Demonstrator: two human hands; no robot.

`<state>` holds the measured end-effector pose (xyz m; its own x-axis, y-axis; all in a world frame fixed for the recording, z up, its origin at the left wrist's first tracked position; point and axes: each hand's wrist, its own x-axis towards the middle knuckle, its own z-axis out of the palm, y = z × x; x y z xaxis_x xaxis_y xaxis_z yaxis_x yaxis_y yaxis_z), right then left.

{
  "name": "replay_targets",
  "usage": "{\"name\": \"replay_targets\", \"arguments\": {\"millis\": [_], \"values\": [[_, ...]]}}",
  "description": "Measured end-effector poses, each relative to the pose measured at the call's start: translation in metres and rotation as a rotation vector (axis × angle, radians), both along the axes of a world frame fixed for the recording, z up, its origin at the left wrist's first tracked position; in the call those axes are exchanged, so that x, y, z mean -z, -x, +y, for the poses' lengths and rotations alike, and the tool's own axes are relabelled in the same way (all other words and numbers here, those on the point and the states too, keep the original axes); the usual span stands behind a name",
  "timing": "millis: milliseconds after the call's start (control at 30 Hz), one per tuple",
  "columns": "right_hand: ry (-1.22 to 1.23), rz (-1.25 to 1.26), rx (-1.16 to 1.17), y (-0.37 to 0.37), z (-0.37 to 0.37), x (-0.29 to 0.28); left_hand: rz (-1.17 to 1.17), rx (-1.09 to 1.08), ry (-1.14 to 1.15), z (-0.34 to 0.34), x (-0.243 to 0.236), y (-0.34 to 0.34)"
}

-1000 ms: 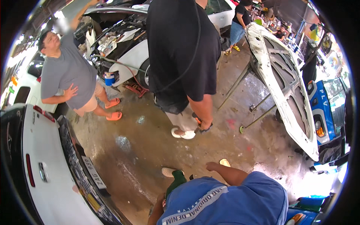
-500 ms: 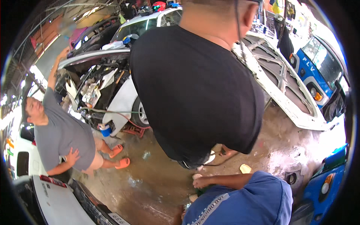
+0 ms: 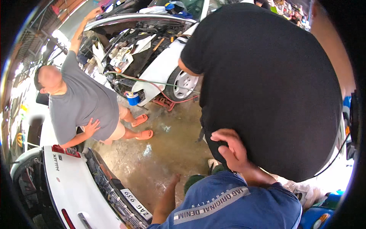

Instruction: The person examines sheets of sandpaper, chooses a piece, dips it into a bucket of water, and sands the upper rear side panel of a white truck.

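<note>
Raised in front of my blue shirt, my right hand is open, with bent fingers and the thumb apart. Nothing shows in it. It is close to the lower back of a person in a black shirt; whether it touches the cloth I cannot tell. My left arm hangs down toward the wet concrete floor, and my left hand looks small and blurred, its fingers not readable. No object can be made out at it.
At left stands a person in a grey shirt and orange slippers, one arm raised. Behind are a white car fender, its stripped engine bay, hoses, a red jack and a blue can. A white car's rear fills the lower left.
My right hand has risen from low before my body and opened out near the black-shirted person's back. The view has swung left; the hood panel at right has left it.
</note>
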<state>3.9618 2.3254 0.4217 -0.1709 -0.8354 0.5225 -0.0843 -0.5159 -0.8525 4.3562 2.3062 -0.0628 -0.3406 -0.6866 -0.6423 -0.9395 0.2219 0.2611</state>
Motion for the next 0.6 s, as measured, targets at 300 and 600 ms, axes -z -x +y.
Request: {"name": "replay_targets", "arguments": {"millis": [300,600], "values": [[0.037,0.263,0.498,-0.025,-0.015,0.026,0.279,-0.288,-0.153,0.004,-0.022,-0.028],[0.053,0.172,0.550,-0.124,-0.063,0.040,0.309,-0.241,-0.024,-0.047,0.003,-0.207]]}}
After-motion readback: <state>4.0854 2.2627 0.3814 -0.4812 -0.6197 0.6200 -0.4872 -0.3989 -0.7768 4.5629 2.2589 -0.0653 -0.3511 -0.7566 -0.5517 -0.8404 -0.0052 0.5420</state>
